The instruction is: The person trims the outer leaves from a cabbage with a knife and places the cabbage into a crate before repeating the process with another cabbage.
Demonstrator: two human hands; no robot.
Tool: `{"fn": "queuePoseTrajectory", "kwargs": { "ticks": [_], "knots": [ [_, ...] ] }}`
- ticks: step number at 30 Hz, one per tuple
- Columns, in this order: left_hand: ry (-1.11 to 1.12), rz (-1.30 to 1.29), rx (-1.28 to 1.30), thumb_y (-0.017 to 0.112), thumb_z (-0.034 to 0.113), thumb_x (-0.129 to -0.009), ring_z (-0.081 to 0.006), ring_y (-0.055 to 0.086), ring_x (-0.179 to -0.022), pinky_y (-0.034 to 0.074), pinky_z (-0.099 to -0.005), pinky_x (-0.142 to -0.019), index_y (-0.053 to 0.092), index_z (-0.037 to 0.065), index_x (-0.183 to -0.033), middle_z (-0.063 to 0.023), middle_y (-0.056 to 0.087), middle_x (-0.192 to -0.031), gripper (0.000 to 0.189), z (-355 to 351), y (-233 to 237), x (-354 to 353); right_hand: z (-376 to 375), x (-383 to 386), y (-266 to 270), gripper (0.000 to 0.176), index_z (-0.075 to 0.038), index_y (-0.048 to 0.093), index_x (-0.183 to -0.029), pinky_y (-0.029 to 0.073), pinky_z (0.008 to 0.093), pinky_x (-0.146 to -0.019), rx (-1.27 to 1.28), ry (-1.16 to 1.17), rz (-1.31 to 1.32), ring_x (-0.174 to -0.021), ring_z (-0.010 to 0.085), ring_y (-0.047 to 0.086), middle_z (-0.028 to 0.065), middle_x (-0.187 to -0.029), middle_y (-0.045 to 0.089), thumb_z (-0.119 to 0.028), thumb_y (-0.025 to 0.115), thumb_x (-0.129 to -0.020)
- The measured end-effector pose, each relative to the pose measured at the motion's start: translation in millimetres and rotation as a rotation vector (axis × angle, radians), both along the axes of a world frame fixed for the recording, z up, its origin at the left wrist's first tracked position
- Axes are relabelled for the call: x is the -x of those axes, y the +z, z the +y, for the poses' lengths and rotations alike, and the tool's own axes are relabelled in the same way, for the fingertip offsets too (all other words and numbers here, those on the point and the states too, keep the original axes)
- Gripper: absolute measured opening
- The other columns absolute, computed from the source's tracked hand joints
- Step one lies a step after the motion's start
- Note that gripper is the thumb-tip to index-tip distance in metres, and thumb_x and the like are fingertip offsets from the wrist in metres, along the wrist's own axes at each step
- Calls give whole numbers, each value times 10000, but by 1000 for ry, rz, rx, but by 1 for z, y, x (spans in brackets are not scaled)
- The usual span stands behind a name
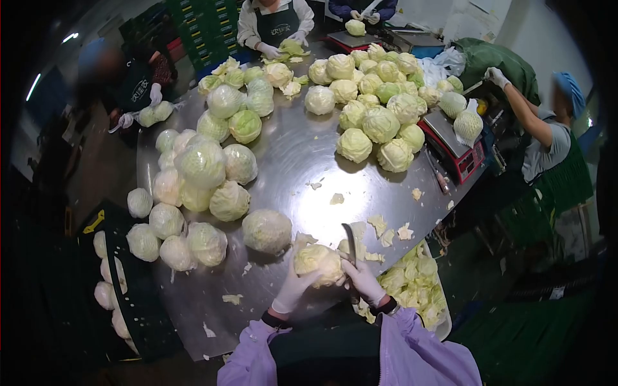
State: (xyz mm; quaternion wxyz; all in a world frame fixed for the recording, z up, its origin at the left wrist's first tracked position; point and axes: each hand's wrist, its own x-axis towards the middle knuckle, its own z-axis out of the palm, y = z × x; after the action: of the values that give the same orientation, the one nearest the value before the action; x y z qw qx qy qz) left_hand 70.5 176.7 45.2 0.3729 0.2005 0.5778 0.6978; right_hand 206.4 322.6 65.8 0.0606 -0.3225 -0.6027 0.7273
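At the near edge of the steel table (283,186), my gloved left hand (293,287) is closed around the left side of a pale, trimmed cabbage (318,262). My right hand (365,283), also gloved, grips a knife (350,243) whose dark, curved blade points up and away from me. The fingers of that hand lie against the cabbage's right side. Loose leaf scraps (381,230) are scattered just beyond the knife. A wrapped cabbage (266,231) rests to the left of the one I hold.
Wrapped cabbages (201,164) pile up on the left, bare cabbages (380,123) at the back right. Below right stands a white bin (444,315) of leaves; a dark crate (138,302) is at left. A red scale (468,164) sits at the right edge. Several co-workers stand around the table.
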Motion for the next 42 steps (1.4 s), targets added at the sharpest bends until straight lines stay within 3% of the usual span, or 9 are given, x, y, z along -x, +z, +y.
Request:
{"fn": "queuePoseTrajectory", "kwargs": {
  "ticks": [4,7,9,19,21,25,35,37,42],
  "knots": [
    [-77,-196,77,753,117,-787,-207,434,-1228,403,-336,-1014,218,25,-1426,-119,416,-1329,838,-4,-13,-1,-3,4,-32,460,-29,484,-1327,458,217,-501,210,-16,-42,-582,106,615,58,-859,628,-355,421,-1008],
    [-105,-122,96,758,123,-786,-201,449,-1210,412,-326,-1003,244,13,-1406,-120,428,-1317,813,-5,-27,0,-1,4,-42,433,-11,486,-1303,504,296,-558,-140,137,-170,-663,203,658,131,-956,647,-316,437,-999],
    [-30,-176,158,769,135,-781,-197,470,-1185,426,-315,-982,267,-5,-1388,-122,445,-1299,800,1,-27,1,-3,6,-38,427,-7,460,-1304,528,378,-649,-1180,42,195,-806,312,657,191,-1073,630,-283,454,-978],
    [-19,-73,181,804,188,-741,-189,519,-1108,464,-304,-913,342,-21,-1348,-122,490,-1248,791,14,-40,3,-11,15,-20,488,-67,403,-1365,533,406,-668,-1116,216,-84,-864,355,638,201,-1218,563,-311,479,-949],
    [-29,-70,204,762,146,-780,-182,534,-1103,461,-304,-931,340,-16,-1347,-109,519,-1224,725,19,-37,4,-16,23,5,470,-81,434,-1340,528,408,-640,-1083,288,-351,-807,345,637,179,-1136,590,-326,491,-943],
    [-63,139,265,757,136,-780,-180,563,-1068,472,-306,-915,402,-14,-1273,-108,558,-1179,625,28,-45,8,-10,23,-23,414,-102,493,-1273,514,430,-608,-1216,140,-198,-751,335,625,135,-888,609,-347,494,-939],
    [-50,197,228,793,193,-739,-206,588,-977,498,-323,-830,445,-24,-1218,-138,571,-1104,631,38,-31,4,18,26,-50,307,-124,564,-1089,496,471,-636,-988,170,-320,-786,359,625,143,-867,639,-365,421,-965],
    [66,717,291,830,254,-670,-229,626,-892,505,-343,-786,561,3,-1056,-145,640,-981,533,42,-19,-4,22,23,-45,299,-120,564,-1046,492,475,-662,-972,134,-239,-812,366,620,145,-898,640,-369,418,-965],
    [-14,317,181,816,233,-694,-253,609,-937,493,-356,-827,548,-7,-1098,-160,619,-1024,540,38,4,5,7,16,-32,333,-98,553,-1113,485,471,-730,-962,94,-63,-901,361,618,176,-994,638,-365,413,-972]
  ]
}}
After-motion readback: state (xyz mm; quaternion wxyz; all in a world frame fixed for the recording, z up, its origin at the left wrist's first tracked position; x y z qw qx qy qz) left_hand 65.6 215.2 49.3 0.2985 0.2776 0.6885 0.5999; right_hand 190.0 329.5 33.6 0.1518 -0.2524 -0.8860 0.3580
